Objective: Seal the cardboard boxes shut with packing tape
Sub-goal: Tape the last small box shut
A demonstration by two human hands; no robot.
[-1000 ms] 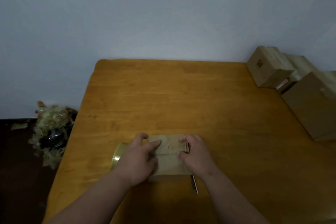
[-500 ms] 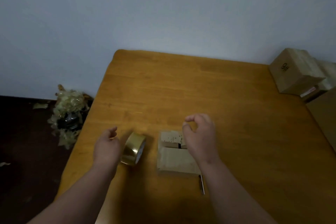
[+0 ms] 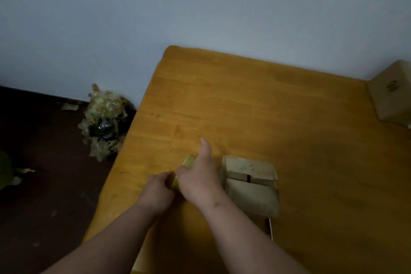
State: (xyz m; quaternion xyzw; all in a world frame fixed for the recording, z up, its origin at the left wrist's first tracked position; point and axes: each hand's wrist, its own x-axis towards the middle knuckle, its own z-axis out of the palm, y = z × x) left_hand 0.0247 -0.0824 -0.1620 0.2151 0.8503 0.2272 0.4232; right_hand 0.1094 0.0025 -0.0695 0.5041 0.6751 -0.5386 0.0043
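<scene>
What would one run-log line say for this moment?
stage: fetching tape | left hand: on tape roll | right hand: on tape roll | box: untaped, on table

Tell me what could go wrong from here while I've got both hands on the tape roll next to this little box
The small cardboard box lies unheld with its flaps apart at a gap; they may lift before tape lands. Both your left hand and right hand are on the tape roll, close to the table edge, so a slip could send it to the floor. A thin tool by your right forearm could get knocked.
</scene>
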